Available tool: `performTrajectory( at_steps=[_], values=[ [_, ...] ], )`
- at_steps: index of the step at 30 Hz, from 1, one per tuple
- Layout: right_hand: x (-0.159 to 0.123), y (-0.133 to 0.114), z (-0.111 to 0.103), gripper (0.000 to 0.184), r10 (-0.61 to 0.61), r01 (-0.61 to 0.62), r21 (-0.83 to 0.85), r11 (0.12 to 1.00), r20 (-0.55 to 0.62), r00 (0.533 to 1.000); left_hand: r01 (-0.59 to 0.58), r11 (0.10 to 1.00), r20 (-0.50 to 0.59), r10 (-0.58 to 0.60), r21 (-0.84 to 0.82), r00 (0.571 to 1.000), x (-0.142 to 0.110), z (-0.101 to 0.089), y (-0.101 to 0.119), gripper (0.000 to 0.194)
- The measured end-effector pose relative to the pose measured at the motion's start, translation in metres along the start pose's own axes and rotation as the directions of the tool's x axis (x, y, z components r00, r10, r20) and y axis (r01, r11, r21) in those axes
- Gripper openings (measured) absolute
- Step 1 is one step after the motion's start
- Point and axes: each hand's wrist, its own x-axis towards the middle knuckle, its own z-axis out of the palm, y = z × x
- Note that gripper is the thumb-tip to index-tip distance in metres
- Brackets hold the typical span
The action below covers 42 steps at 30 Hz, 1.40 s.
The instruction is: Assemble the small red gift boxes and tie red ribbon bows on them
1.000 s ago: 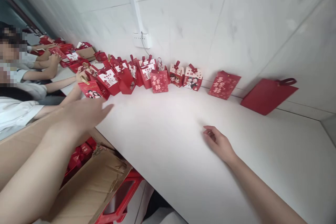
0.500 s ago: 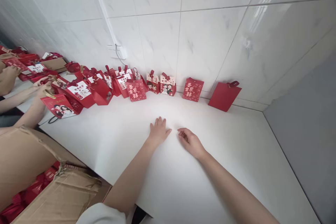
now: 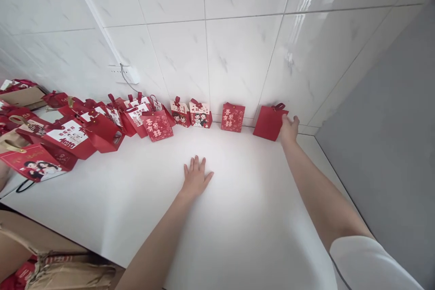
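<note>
My left hand lies flat on the white table, its fingers spread and nothing under them that shows. Reaching to the far right, my right hand is at the right edge of a plain red gift bag with a dark red ribbon handle. Its fingers look apart, one overlapping the bag's edge; a firm grip is not visible. To the left of that bag, a red card-like bag with white characters leans by the wall. Two small gift boxes with cartoon figures stand further left.
Several red gift bags crowd the table's left side, one red bag in front. Below the left edge is an open cardboard box holding red items. A tiled wall with a socket runs behind; a grey panel stands right.
My right hand has moved from the table's middle out to the plain red bag at the right. My left hand stays flat on the table. The view has turned rightward.
</note>
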Motion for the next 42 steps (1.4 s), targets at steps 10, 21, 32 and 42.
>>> performTrajectory(
  at_steps=[10,21,32,42],
  values=[
    [-0.048,-0.004,0.015,0.049,0.043,-0.052,0.035,0.998,0.23,0.972,-0.066,0.988,-0.055,0.058,-0.141,0.997,0.005,0.003,-0.002,0.073],
    [-0.139,-0.024,0.037,0.053,0.09,-0.213,0.029,0.977,0.846,0.525,-0.216,0.638,-0.139,0.168,-0.739,0.976,0.003,-0.012,0.022,0.058],
    [-0.213,-0.018,0.031,0.033,-0.265,-0.052,0.408,0.912,0.679,0.684,-0.323,0.273,-0.329,0.028,-0.906,0.944,0.016,-0.009,-0.001,0.052],
    [-0.204,-0.002,0.032,0.025,-0.129,-0.066,0.232,0.971,0.731,0.67,-0.261,0.476,-0.219,0.144,-0.84,0.965,0.023,-0.009,-0.02,0.049]
  ],
)
